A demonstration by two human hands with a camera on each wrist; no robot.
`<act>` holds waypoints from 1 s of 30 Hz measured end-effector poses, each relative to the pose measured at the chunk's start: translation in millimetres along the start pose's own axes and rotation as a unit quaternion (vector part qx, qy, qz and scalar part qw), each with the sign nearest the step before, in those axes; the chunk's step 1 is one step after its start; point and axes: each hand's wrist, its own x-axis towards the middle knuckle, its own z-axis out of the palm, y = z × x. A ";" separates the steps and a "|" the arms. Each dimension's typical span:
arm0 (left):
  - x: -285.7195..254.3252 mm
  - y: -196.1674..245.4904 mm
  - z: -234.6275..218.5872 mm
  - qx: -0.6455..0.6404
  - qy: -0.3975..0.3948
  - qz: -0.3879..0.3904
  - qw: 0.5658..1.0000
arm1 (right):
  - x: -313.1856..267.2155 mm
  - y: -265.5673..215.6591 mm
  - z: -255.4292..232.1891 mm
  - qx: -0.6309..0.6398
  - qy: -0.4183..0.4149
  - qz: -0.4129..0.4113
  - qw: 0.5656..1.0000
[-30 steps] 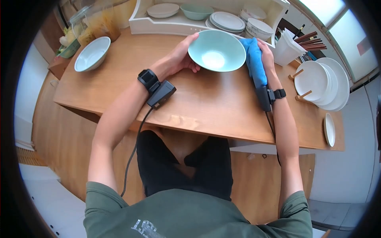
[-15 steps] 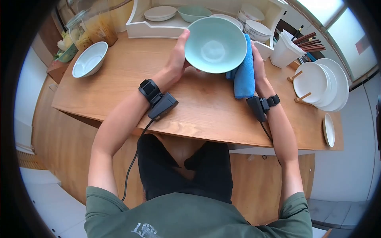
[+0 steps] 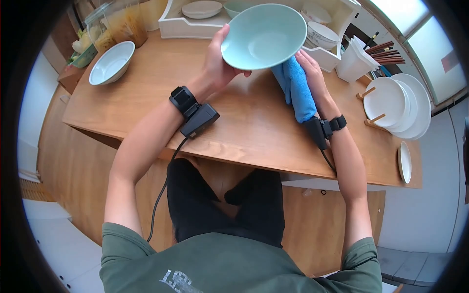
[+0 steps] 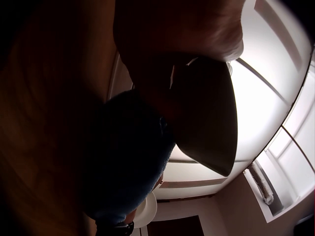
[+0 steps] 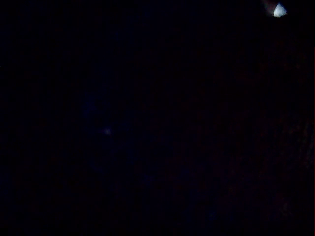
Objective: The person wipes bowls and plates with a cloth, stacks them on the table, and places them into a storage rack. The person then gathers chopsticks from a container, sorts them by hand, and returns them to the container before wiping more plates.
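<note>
A pale green bowl (image 3: 264,36) is held up above the table, its inside turned toward me and tilted. My left hand (image 3: 217,63) grips its left side, thumb near the rim and fingers underneath. A blue cloth (image 3: 295,90) is in my right hand (image 3: 314,78), its upper end against the outside of the bowl at the lower right. In the left wrist view the bowl (image 4: 209,118) is a dark shape below my left hand (image 4: 179,29), with the cloth (image 4: 130,152) beside it. The right wrist view is nearly black, so the right palm is hidden.
On the wooden table (image 3: 234,132), a white bowl (image 3: 112,63) stands at left near jars (image 3: 124,29). A white shelf (image 3: 183,29) with dishes is behind. At right are a chopstick holder (image 3: 354,61), racked plates (image 3: 386,100) and a small dish (image 3: 404,162).
The bowl has risen away from me and tilted, its right side higher. My right hand and the cloth have shifted left, from beside the bowl to its lower right underside.
</note>
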 end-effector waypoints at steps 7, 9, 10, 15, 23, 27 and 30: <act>-1.9 4.8 15.5 -0.010 0.016 0.049 0.999 | 3.0 -4.4 -2.7 0.016 0.093 0.013 0.995; -6.1 1.8 16.9 0.009 0.015 0.049 0.999 | 4.3 -2.5 -10.9 0.026 0.138 0.039 0.989; -7.6 3.6 20.0 0.030 0.027 0.037 0.998 | 5.4 0.5 -16.2 0.025 0.139 0.039 0.989; 0.2 3.0 15.7 0.122 0.055 0.036 0.990 | 12.9 2.8 -30.1 0.186 0.214 0.036 0.958; 6.9 -9.8 7.7 0.062 -0.022 -0.034 0.997 | 1.1 -7.5 4.8 0.184 0.186 0.050 0.964; 2.5 -4.6 15.2 0.039 -0.057 -0.034 0.997 | 3.6 -4.8 0.6 0.171 0.154 0.045 0.972; 1.0 -1.6 14.5 0.039 -0.111 -0.037 0.992 | 0.8 -5.2 -1.2 0.207 0.154 0.050 0.965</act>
